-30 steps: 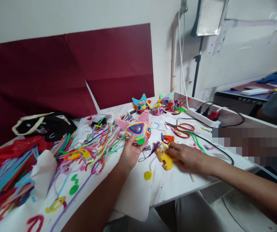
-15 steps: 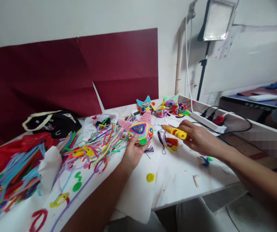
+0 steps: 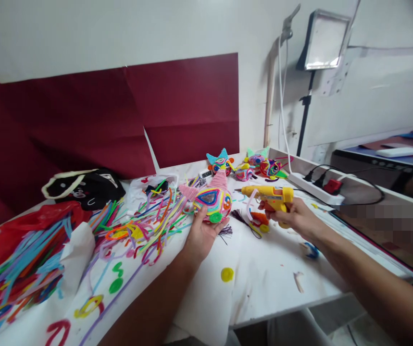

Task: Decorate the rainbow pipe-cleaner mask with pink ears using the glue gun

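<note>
A multicoloured fish figure [image 3: 209,198] with a pink tail and coiled pipe-cleaner stripes rests in my left hand [image 3: 202,235], whose fingers curl round its lower side. My right hand [image 3: 294,214] grips a yellow hot glue gun [image 3: 273,196] by its handle, nozzle pointing left toward the fish but apart from it. Below the gun lie orange and yellow coiled pieces [image 3: 260,220] and a dark tassel [image 3: 241,218]. Another dark purple tassel [image 3: 225,231] lies beside my left hand. Nearer me sits a flat yellow disc [image 3: 227,274] on the white table.
Several finished-looking fish figures [image 3: 220,162] stand at the back. Loose pipe cleaners [image 3: 144,218] spread leftward, with more in a red plastic bag [image 3: 15,221]. A black bag [image 3: 87,190] leans near the wall. A white power strip [image 3: 316,188] with cables lies right.
My right hand has turned the glue gun from end-on to side-on, so its body and handle now show. My left hand keeps the fish in about the same place.
</note>
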Demonstrator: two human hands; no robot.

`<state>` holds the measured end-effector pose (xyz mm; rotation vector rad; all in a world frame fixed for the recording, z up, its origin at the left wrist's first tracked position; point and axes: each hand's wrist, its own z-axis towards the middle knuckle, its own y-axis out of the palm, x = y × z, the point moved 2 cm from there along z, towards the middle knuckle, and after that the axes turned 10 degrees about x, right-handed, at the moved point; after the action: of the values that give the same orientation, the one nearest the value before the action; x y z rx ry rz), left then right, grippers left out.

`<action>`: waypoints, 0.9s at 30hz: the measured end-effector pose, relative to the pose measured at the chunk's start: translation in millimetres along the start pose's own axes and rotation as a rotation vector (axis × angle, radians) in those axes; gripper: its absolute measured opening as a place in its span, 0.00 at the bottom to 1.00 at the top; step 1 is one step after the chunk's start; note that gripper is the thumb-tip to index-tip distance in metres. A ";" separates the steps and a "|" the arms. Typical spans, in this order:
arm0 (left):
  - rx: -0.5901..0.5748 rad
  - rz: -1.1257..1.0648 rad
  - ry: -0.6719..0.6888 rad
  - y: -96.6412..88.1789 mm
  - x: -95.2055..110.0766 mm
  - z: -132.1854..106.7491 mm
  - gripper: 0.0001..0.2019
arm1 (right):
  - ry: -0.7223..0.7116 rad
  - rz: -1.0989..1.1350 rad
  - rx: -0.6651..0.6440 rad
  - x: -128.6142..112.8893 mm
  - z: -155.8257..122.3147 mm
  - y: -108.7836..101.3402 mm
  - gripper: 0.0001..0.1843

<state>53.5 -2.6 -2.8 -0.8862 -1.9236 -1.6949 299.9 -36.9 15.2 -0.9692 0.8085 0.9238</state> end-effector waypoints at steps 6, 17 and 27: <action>-0.006 0.002 0.013 0.3 -0.5 -0.7 0.23 | 0.183 0.334 -0.060 -4.1 -7.1 13.2 0.15; -0.020 -0.012 -0.011 1.1 0.4 -3.9 0.26 | 0.141 0.374 -0.026 -3.4 -10.9 14.2 0.10; 0.008 0.013 -0.071 -2.3 -1.4 -1.3 0.29 | 0.106 0.333 -0.011 5.7 -17.5 13.4 0.11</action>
<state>52.8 -4.3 -5.2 -0.9653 -1.9651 -1.6682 287.2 -47.9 -0.3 -0.9138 1.0776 1.1698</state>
